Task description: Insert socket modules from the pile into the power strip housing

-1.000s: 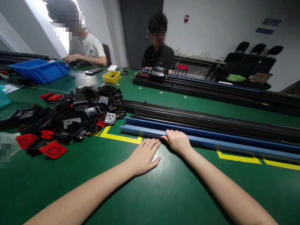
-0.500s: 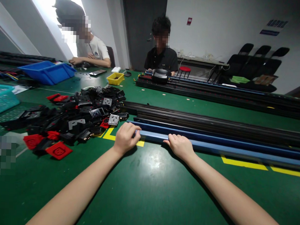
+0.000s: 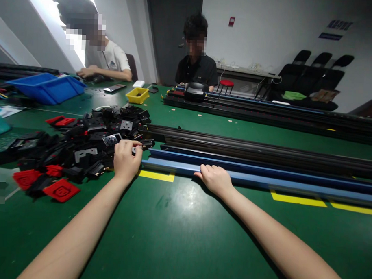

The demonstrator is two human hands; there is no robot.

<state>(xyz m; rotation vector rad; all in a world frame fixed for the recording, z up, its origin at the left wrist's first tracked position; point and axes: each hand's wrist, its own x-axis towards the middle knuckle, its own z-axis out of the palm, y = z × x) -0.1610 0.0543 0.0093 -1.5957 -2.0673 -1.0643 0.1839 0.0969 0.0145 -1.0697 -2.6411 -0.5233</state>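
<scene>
My right hand point(image 3: 214, 179) is closed over the near blue rail point(image 3: 257, 181), which lies across the green table point(image 3: 182, 237). My left hand point(image 3: 126, 158) is beside the right edge of a pile of black socket parts point(image 3: 96, 124). Its thumb and fingers are curled together round a small piece, mostly hidden, with a light bit showing. Several red socket pieces point(image 3: 62, 189) lie at the near left of the pile. A second blue rail point(image 3: 191, 156) runs just behind the near one.
Black rails point(image 3: 234, 146) lie behind the blue ones, with more black rails point(image 3: 266, 117) farther back. A blue bin point(image 3: 49, 88), a yellow tray point(image 3: 137, 96) and a phone point(image 3: 115, 88) stand beyond the pile. Two people point(image 3: 111, 59) sit across the table.
My left hand has moved left from the near blue rail's end to the pile's edge, uncovering the rail's end. My right hand stays on the rail. The view has shifted slightly.
</scene>
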